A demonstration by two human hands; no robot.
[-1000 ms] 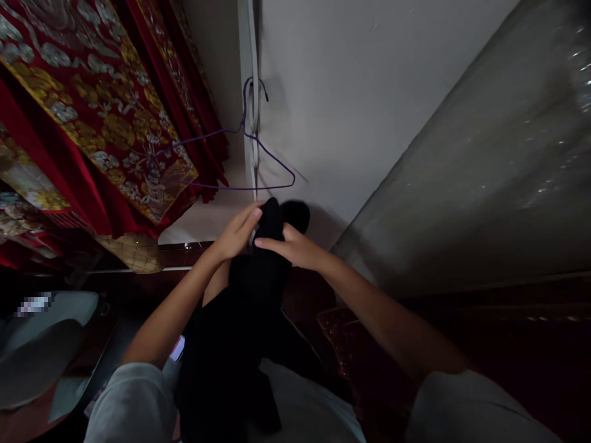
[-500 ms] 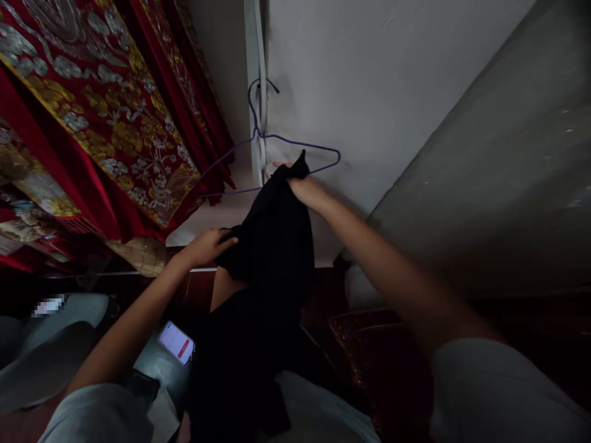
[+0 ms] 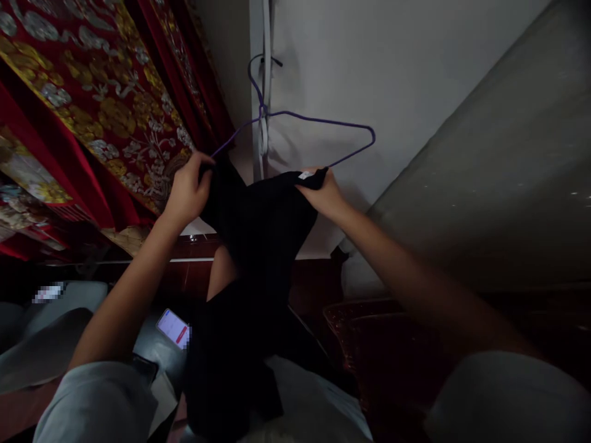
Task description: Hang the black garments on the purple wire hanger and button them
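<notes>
White wall (image 3: 369, 61) ahead, red cloth (image 3: 92, 92) upper left. Your left hand (image 3: 187, 191) and right hand (image 3: 325, 195) each clench the top edge of the garment (image 3: 263, 227) (stretched across mid-frame). It sits just below the hanger (image 3: 318, 119), which spans left-right, with your right hand nearer.

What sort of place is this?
Probably a home: a purple wire hanger hangs on the white wall, red gold-flowered fabric drapes beside it, and left hand and right hand hold a black garment.

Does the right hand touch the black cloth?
Touching. The head view shows the right hand pinching the upper edge of the black cloth, with the fingers closed on the fabric.
</notes>
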